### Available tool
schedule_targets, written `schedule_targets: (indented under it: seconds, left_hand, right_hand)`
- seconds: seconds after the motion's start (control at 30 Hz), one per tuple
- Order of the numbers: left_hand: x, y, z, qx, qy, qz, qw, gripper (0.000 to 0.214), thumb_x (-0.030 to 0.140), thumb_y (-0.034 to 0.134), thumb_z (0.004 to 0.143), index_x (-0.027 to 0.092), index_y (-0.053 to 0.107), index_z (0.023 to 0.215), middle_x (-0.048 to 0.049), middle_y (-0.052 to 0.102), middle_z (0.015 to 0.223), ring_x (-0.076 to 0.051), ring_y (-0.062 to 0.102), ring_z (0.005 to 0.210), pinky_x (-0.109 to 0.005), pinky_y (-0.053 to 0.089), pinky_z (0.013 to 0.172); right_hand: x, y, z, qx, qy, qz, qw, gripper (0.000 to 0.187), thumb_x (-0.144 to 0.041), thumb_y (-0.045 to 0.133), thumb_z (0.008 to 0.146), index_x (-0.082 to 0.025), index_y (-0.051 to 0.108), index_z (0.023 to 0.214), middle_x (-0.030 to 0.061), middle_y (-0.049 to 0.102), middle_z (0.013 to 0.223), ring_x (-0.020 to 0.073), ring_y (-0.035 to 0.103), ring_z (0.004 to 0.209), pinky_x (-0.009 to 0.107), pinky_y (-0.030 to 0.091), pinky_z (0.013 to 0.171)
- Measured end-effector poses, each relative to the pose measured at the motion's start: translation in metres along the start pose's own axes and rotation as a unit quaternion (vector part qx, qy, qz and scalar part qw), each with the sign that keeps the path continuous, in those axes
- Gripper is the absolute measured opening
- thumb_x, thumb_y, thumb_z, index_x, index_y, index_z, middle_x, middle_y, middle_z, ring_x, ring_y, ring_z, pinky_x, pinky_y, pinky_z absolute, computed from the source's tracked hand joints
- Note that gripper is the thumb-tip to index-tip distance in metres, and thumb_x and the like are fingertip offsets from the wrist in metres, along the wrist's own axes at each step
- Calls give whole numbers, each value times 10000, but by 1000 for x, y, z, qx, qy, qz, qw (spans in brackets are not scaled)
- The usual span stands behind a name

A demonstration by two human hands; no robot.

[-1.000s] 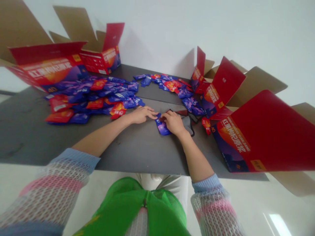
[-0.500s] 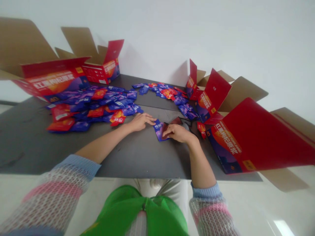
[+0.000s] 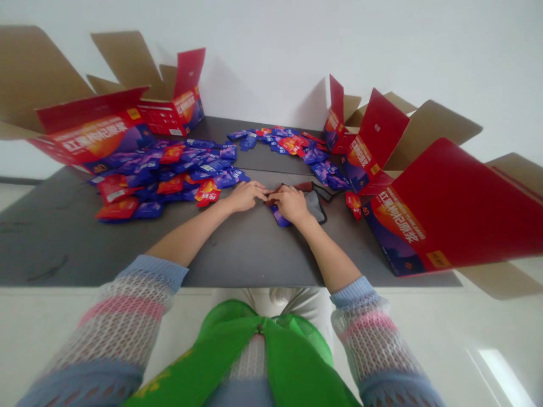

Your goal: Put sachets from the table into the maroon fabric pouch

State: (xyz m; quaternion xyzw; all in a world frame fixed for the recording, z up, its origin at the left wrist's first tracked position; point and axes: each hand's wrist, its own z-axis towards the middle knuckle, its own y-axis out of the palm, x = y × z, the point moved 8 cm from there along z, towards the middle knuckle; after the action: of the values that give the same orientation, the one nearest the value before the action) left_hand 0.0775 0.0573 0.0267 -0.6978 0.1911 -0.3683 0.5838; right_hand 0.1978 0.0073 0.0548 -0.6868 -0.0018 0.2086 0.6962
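Observation:
My left hand (image 3: 245,195) and my right hand (image 3: 291,203) meet fingertip to fingertip at the middle of the dark table (image 3: 237,249). Under my right hand lies a small purple sachet (image 3: 281,217), mostly covered by the palm. My right fingers curl down on it. My left fingers pinch toward its near end. Just right of my right hand lies a grey and red pouch with a black cord (image 3: 316,200). A big heap of purple and red sachets (image 3: 165,172) spreads out to the left of my left hand.
Open red cartons stand at the back left (image 3: 97,133) (image 3: 178,110). More open red cartons sit at the right (image 3: 428,220) (image 3: 369,150). A second scatter of sachets (image 3: 292,144) lies at the back. The table's near edge runs above my lap.
My hands have drawn together over the purple sachet, and my right hand now covers most of it. The camera view has shifted slightly.

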Motion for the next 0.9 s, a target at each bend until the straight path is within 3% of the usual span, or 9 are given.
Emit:
schedule_targets:
  seconds: [0.13,0.27,0.43,0.5,0.57,0.7,0.8,0.9]
  left_hand:
    - [6,-2,-1,-15,-4,22,1000,692,-5,489,728,388,732,1243,70,621,1441,-217,528,1349,-448,422,1078]
    - [11,-4,-3,5,-9,18,1000,685,-7,478,769,373,706,1291,72,631,1430,-224,544,1319,-437,433,1064]
    - [4,-2,-2,28,-25,-16,999,646,-13,479,748,336,757,1214,72,680,1362,-218,569,1291,-419,438,1081]
    - [1,0,-1,32,-20,-31,999,646,-16,480,730,334,768,1190,72,684,1354,-208,578,1288,-412,432,1097]
    - [-1,1,-1,37,-19,-45,998,648,-18,483,711,329,773,1175,67,684,1354,-198,579,1290,-410,421,1112]
    - [4,0,-7,61,-32,-25,997,637,7,482,736,313,749,1226,37,673,1375,-220,575,1295,-458,424,1084]
    - [17,-4,-16,93,-41,25,995,590,70,481,805,261,708,1315,-49,695,1348,-273,614,1234,-509,422,1027]
    - [42,-11,-27,137,-46,70,987,537,190,494,880,221,650,1393,-113,746,1239,-300,649,1173,-534,366,1057]
  right_hand:
    - [5,-1,-6,-64,-80,27,994,317,-197,562,948,-358,791,1097,60,675,1154,246,576,1126,374,431,938]
    - [6,-7,-30,-151,-197,108,963,275,-171,598,929,-301,818,1030,36,700,1067,172,610,1013,274,422,914]
    - [13,-9,-48,-247,-224,211,919,237,-173,610,913,-204,818,1020,38,763,989,144,655,933,234,453,883]
    - [27,-7,-52,-283,-185,197,920,225,-158,654,867,-218,826,997,23,788,971,145,684,914,221,467,863]
    - [53,-5,-55,-307,-103,154,934,252,-121,688,816,-240,833,985,3,803,939,149,711,880,208,481,813]
    - [100,-13,-60,-270,66,119,953,317,-87,660,821,-243,823,1044,2,809,976,153,733,877,198,501,757]
    - [102,-20,-58,-222,116,118,961,332,-83,640,834,-262,818,1049,5,802,1048,154,731,940,200,512,806]
    - [91,-23,-51,-165,161,71,970,326,-117,651,835,-308,812,1044,14,786,1122,198,709,1058,279,518,913]
